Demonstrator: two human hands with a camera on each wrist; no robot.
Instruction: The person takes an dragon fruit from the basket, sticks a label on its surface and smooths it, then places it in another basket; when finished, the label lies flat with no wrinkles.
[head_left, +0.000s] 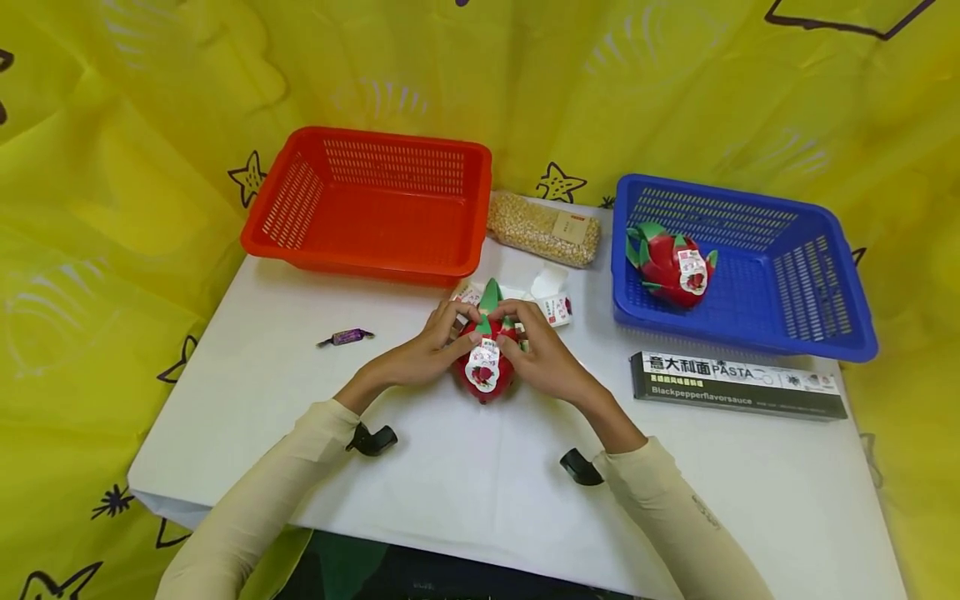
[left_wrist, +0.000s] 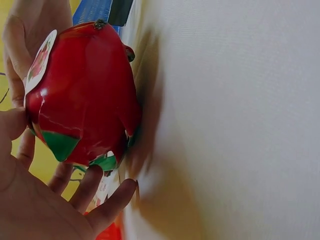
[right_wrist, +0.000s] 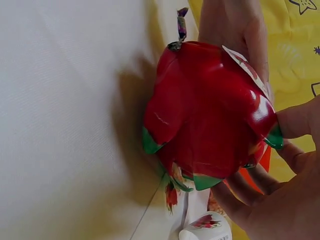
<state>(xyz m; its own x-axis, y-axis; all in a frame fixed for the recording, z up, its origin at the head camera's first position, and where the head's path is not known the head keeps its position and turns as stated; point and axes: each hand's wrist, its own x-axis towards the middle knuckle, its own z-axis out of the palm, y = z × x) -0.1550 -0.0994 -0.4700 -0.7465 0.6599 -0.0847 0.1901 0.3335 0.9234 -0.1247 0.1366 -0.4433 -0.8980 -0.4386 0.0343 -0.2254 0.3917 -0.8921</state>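
Note:
A shiny red dragon fruit (head_left: 487,387) with green-tipped scales and a white label sits on the white table near the middle, its green top pointing to the back. My left hand (head_left: 420,357) holds its left side, with the thumb by the label and the fingers bent toward the green top. From the other side my right hand (head_left: 551,360) grips it in the same way. In the left wrist view, the left hand's fingers (left_wrist: 87,187) spread around the leafy end. In the right wrist view, the right thumb (right_wrist: 296,120) touches a green-tipped scale on the dragon fruit (right_wrist: 205,110).
Behind the hands lie white printed cartons (head_left: 553,308). A red basket (head_left: 363,265) stands back left, beside a bag of yellow kernels (head_left: 532,227). At right, a blue basket (head_left: 738,329) contains another dragon fruit (head_left: 667,267), above a pasta box (head_left: 738,386). A purple-wrapped candy (head_left: 346,337) lies left.

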